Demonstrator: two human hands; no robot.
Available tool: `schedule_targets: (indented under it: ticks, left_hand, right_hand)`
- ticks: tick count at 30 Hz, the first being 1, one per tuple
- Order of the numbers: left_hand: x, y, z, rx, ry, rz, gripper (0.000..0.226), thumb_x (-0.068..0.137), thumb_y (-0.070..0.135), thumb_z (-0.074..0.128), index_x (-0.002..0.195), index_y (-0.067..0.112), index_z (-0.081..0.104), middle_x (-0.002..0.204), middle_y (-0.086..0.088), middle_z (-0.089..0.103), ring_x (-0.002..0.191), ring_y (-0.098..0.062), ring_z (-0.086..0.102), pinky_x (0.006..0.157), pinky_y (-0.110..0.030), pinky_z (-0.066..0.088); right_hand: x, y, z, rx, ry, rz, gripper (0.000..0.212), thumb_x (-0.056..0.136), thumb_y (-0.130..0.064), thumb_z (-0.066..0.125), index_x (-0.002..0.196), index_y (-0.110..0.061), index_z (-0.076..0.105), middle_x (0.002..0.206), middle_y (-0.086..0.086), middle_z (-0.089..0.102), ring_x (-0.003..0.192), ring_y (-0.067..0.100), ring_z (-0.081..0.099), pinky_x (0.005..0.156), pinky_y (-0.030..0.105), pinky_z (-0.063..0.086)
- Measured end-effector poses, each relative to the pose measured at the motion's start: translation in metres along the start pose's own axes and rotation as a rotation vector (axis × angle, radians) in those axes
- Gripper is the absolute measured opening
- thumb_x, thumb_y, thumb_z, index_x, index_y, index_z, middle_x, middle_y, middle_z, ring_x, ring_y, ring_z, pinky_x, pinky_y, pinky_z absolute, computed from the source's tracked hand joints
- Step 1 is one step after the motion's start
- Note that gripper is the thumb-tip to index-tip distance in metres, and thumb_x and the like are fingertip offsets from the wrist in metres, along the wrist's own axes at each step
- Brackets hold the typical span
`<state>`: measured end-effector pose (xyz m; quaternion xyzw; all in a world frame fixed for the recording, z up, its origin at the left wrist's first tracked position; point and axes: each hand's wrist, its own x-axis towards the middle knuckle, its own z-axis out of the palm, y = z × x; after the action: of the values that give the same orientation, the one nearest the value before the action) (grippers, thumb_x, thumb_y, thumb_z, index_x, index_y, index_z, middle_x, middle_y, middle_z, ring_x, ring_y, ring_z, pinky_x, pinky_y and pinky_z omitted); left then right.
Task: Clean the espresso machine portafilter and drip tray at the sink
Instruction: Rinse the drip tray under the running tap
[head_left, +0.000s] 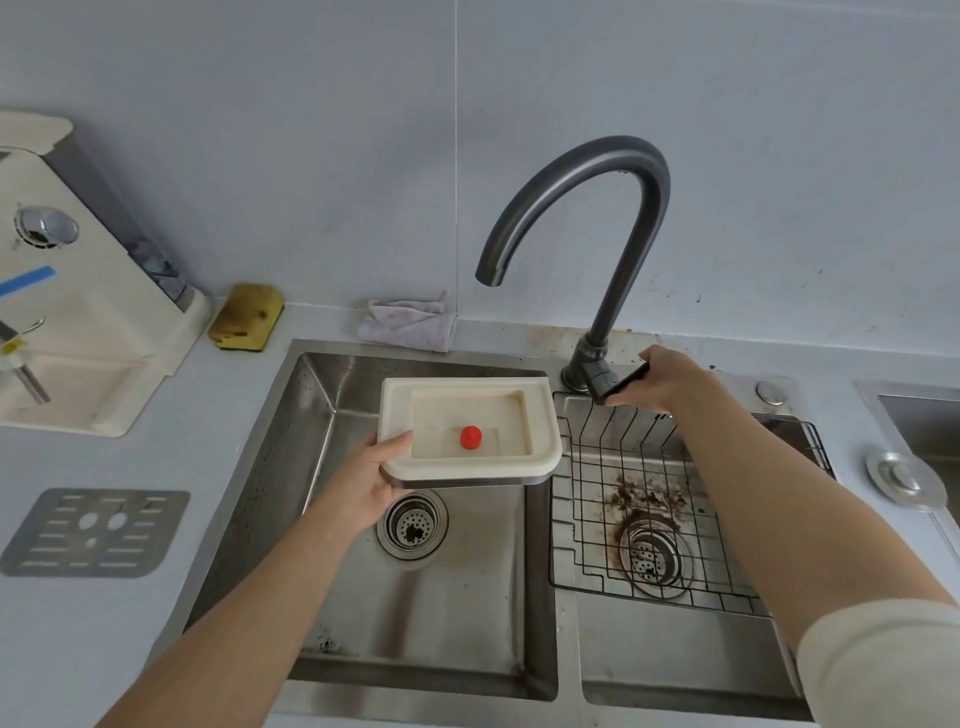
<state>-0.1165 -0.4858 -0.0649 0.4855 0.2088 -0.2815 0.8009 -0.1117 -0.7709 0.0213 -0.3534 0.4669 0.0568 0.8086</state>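
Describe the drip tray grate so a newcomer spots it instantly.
Find the double sink, then the counter left of its left basin. The grate lies flat there, nearest the viewer. It is a grey slotted metal plate, unlike the cream espresso machine behind it.

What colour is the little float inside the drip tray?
Red float, clearest in the head view.

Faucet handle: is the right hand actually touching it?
Touching. The head view shows the right hand curled round the dark faucet handle, thumb above and the others below, with no gap visible.
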Motion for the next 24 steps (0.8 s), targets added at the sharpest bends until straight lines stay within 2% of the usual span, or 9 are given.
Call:
schedule_targets:
  ticks: [3, 5, 7, 8, 10, 11, 13, 20, 24]
  left_hand:
    - [0.000, 0.000, 0.000, 0.005, 0.011, 0.004, 0.013, 0.089, 0.002, 0.050, 0.095, 0.011, 0.056, 0.093, -0.008, 0.064, 0.086, -0.022, 0.061, 0.053, -0.027, 0.059]
    - [0.000, 0.001, 0.000, 0.007, 0.012, 0.006, 0.013, 0.089, 0.002, 0.050, 0.095, 0.011, 0.057, 0.093, -0.008, 0.064, 0.086, -0.022, 0.061, 0.053, -0.027, 0.059]
    - [0.001, 0.003, -0.001, 0.001, 0.011, 0.007, 0.013, 0.090, 0.001, 0.050, 0.096, 0.011, 0.056, 0.094, -0.008, 0.064, 0.087, -0.022, 0.061, 0.054, -0.028, 0.059]
    - [0.001, 0.004, -0.001, 0.000, 0.010, 0.007, 0.013, 0.090, 0.001, 0.049, 0.096, 0.011, 0.056, 0.094, -0.008, 0.064, 0.087, -0.023, 0.061, 0.055, -0.028, 0.059]
    - [0.001, 0.005, -0.002, 0.002, 0.006, 0.005, 0.013, 0.090, 0.002, 0.049, 0.097, 0.011, 0.056, 0.095, -0.009, 0.063, 0.088, -0.022, 0.060, 0.056, -0.028, 0.059]
    - [0.002, 0.006, -0.002, 0.000, 0.003, 0.004, 0.013, 0.090, 0.002, 0.049, 0.097, 0.011, 0.056, 0.096, -0.009, 0.063, 0.088, -0.022, 0.060, 0.056, -0.028, 0.059]
    - [0.002, 0.007, -0.003, 0.002, 0.000, 0.006, 0.013, 0.090, 0.003, 0.049, 0.097, 0.012, 0.056, 0.096, -0.008, 0.063, 0.089, -0.022, 0.060, 0.058, -0.028, 0.059]
    - [0.003, 0.010, -0.007, -0.031, 0.019, 0.003, 0.014, 0.091, 0.002, 0.049, 0.097, 0.013, 0.056, 0.096, -0.007, 0.063, 0.088, -0.022, 0.061, 0.053, -0.027, 0.058]
    - [0.004, 0.011, -0.011, -0.034, 0.025, 0.006, 0.014, 0.091, 0.002, 0.049, 0.097, 0.013, 0.055, 0.096, -0.008, 0.063, 0.088, -0.022, 0.061, 0.050, -0.027, 0.057]
  right_hand:
    - [0.006, 0.000, -0.003, 0.028, -0.019, 0.025, 0.046, 0.102, -0.022, 0.024, 0.139, 0.005, 0.016, 0.136, 0.016, 0.045, 0.131, 0.026, 0.043, 0.099, 0.043, 0.039]
    - [0.010, 0.000, -0.005, 0.030, -0.024, 0.037, 0.045, 0.102, -0.022, 0.025, 0.138, 0.004, 0.018, 0.111, 0.021, 0.054, 0.126, 0.028, 0.049, 0.090, 0.046, 0.042]
    - [0.011, 0.001, -0.006, 0.044, -0.039, 0.028, 0.040, 0.101, -0.022, 0.025, 0.130, 0.005, 0.024, 0.092, 0.020, 0.052, 0.123, 0.028, 0.051, 0.085, 0.045, 0.042]
    - [0.010, 0.001, -0.006, 0.055, -0.045, 0.022, 0.036, 0.102, -0.021, 0.024, 0.126, 0.005, 0.027, 0.092, 0.019, 0.052, 0.125, 0.027, 0.050, 0.086, 0.044, 0.042]
    - [0.009, 0.002, -0.005, 0.064, -0.044, 0.014, 0.034, 0.102, -0.020, 0.024, 0.125, 0.005, 0.028, 0.110, 0.020, 0.053, 0.127, 0.027, 0.048, 0.088, 0.044, 0.041]
    - [0.010, 0.002, -0.006, 0.057, -0.038, 0.012, 0.036, 0.102, -0.020, 0.024, 0.128, 0.005, 0.026, 0.124, 0.019, 0.049, 0.128, 0.027, 0.047, 0.089, 0.044, 0.041]
    - [0.013, 0.002, -0.007, 0.044, -0.038, 0.020, 0.041, 0.102, -0.020, 0.024, 0.134, 0.005, 0.021, 0.136, 0.018, 0.043, 0.128, 0.028, 0.047, 0.088, 0.045, 0.041]
    - [0.025, 0.003, -0.012, 0.045, -0.049, -0.003, 0.046, 0.101, -0.020, 0.024, 0.139, 0.003, 0.015, 0.139, 0.023, 0.038, 0.125, 0.033, 0.047, 0.089, 0.049, 0.041]
    - [0.030, 0.003, -0.014, 0.030, -0.061, 0.006, 0.047, 0.101, -0.023, 0.024, 0.139, 0.004, 0.016, 0.136, 0.023, 0.040, 0.121, 0.033, 0.049, 0.089, 0.049, 0.042]
